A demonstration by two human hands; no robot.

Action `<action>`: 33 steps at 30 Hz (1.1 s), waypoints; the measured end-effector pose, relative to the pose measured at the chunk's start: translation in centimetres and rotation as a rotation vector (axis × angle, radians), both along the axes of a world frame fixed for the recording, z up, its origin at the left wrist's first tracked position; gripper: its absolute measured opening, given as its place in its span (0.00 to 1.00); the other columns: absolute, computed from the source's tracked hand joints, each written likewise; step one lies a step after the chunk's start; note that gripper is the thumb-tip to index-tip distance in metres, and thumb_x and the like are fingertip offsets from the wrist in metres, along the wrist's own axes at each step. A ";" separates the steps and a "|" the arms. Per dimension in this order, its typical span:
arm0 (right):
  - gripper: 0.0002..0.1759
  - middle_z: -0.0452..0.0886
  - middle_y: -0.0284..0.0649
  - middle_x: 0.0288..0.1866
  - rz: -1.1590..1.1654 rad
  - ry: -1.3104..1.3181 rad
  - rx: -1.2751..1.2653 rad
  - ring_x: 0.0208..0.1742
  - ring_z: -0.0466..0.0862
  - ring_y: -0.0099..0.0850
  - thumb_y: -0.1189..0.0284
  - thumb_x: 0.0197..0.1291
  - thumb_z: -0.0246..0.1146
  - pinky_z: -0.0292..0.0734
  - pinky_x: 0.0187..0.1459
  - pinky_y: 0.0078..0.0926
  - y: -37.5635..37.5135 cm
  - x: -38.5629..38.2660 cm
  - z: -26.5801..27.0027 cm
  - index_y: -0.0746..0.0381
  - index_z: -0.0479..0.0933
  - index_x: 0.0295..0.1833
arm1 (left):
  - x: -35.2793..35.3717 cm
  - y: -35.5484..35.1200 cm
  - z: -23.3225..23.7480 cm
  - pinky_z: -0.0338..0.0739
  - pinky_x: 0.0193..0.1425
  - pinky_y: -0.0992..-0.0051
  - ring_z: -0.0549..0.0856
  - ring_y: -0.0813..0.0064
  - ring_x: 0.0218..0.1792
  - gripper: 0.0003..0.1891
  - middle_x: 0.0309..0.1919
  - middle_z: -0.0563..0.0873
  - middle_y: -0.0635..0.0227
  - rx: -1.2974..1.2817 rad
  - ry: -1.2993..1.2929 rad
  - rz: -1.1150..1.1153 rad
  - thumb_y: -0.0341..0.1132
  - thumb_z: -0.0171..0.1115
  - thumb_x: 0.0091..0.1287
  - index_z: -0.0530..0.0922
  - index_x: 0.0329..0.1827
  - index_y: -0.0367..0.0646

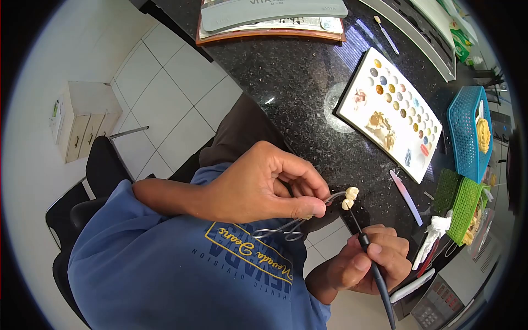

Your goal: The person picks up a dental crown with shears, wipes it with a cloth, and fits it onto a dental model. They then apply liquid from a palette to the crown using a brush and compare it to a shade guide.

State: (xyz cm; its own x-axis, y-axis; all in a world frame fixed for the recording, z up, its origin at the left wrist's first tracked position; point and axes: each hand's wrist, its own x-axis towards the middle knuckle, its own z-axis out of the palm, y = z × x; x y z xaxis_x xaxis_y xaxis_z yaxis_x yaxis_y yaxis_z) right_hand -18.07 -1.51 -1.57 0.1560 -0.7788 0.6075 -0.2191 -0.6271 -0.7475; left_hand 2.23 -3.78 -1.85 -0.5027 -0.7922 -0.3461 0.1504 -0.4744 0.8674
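Observation:
My left hand (269, 184) pinches a metal clamp with its thumb and fingers; the clamp's looped handles (292, 236) stick out below the hand. At the clamp's tip sit small cream tooth-shaped pieces (352, 193), one above the other and touching. My right hand (374, 258) is closed around a black-handled brush (379, 279), lower right of the left hand. The brush's thin tip reaches up to the lower tooth-shaped piece (347, 204).
A white palette (379, 144) with coloured paint spots lies on the black speckled counter (264, 71). Beside it are a pink-white stick (406, 197), a blue basket (463, 132) and a green basket (465, 212). A shade guide (269, 17) and small brush (388, 38) lie farther back.

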 end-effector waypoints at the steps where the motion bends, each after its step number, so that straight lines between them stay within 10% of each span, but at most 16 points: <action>1: 0.12 0.69 0.39 0.28 -0.033 -0.028 0.004 0.18 0.69 0.25 0.76 0.50 0.61 0.67 0.17 0.20 0.1 0.3 0.0 0.64 0.68 0.39 | 0.0 0.0 0.0 0.81 0.43 0.82 0.85 0.77 0.39 0.08 0.35 0.85 0.59 0.021 0.006 0.008 0.24 0.64 0.59 0.79 0.40 0.30; 11: 0.14 0.65 0.40 0.29 -0.167 -0.225 0.036 0.27 0.69 0.26 0.67 0.59 0.56 0.63 0.23 0.18 0.4 -0.1 1.5 0.67 0.69 0.44 | 0.0 0.4 0.1 0.82 0.42 0.81 0.84 0.78 0.38 0.08 0.36 0.84 0.61 0.081 0.036 0.050 0.24 0.66 0.58 0.80 0.39 0.31; 17: 0.16 0.74 0.43 0.31 -0.261 0.086 0.189 0.27 0.75 0.27 0.63 0.61 0.62 0.73 0.28 0.19 -5.8 -1.7 5.7 0.65 0.71 0.42 | 0.7 0.5 -0.1 0.82 0.41 0.82 0.85 0.76 0.40 0.08 0.36 0.84 0.58 0.044 0.027 0.031 0.22 0.64 0.59 0.81 0.41 0.30; 25: 0.06 0.80 0.52 0.41 -0.003 0.226 0.537 0.29 0.77 0.19 0.78 0.57 0.60 0.71 0.30 0.11 -14.6 -0.7 6.4 0.68 0.70 0.36 | 2.3 -0.6 -1.3 0.82 0.40 0.79 0.87 0.72 0.35 0.07 0.35 0.85 0.54 -0.184 0.045 0.062 0.23 0.66 0.56 0.81 0.36 0.29; 30: 0.01 0.68 0.32 0.19 -0.008 0.211 0.598 0.26 0.75 0.21 0.82 0.48 0.56 0.70 0.59 0.46 -16.4 0.7 5.6 0.68 0.72 0.29 | 3.1 -0.5 -2.6 0.83 0.39 0.80 0.88 0.70 0.34 0.09 0.33 0.87 0.57 -0.328 0.034 0.077 0.29 0.68 0.57 0.82 0.38 0.33; 33: 0.01 0.69 0.33 0.20 0.065 0.204 0.638 0.27 0.75 0.23 0.82 0.47 0.56 0.70 0.59 0.47 -16.5 0.6 5.1 0.68 0.72 0.28 | 3.2 -0.9 -3.0 0.83 0.42 0.80 0.87 0.70 0.37 0.10 0.36 0.86 0.56 -0.329 0.072 0.072 0.27 0.67 0.57 0.82 0.42 0.33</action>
